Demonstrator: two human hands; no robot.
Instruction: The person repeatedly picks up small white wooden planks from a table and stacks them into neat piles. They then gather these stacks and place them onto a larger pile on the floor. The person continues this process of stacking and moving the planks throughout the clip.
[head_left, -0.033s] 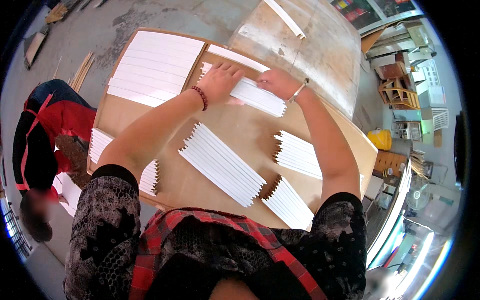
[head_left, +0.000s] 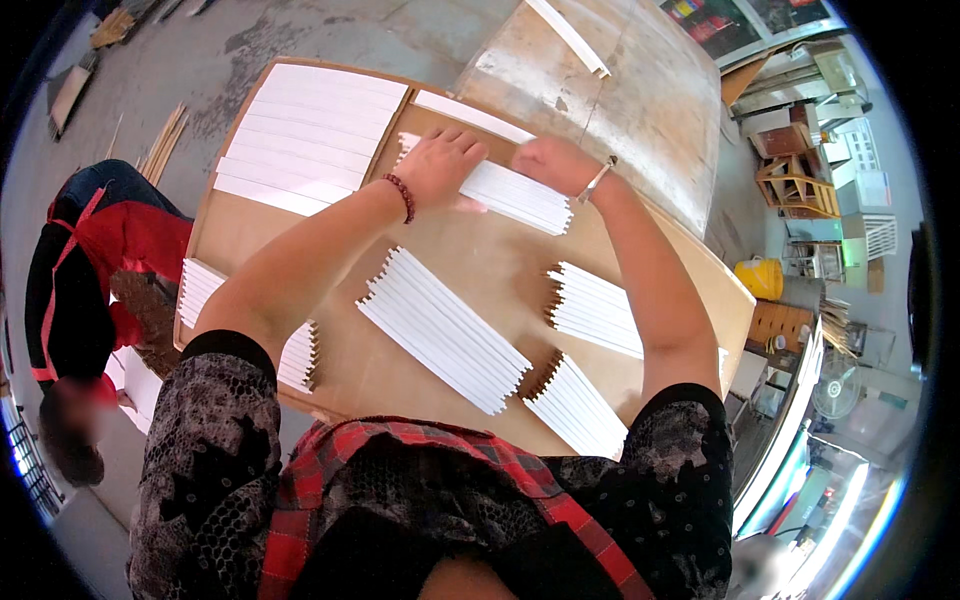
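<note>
Grey concrete floor [head_left: 330, 30] — wooden shelves [head_left: 795, 180], fan [head_left: 835, 385].

Dark patterned short sleeves, red plaid apron, beaded bracelet [head_left: 402, 197]

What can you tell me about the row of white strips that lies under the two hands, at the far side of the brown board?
The row of white strips is a set of long, thin, flat white slats, perhaps painted wood, lying side by side and touching. It rests flat on the brown board, slanting from upper left to lower right. The left hand presses on its left part, palm down; the right hand lies on its upper edge. Its left end is partly hidden under the hand.
</note>
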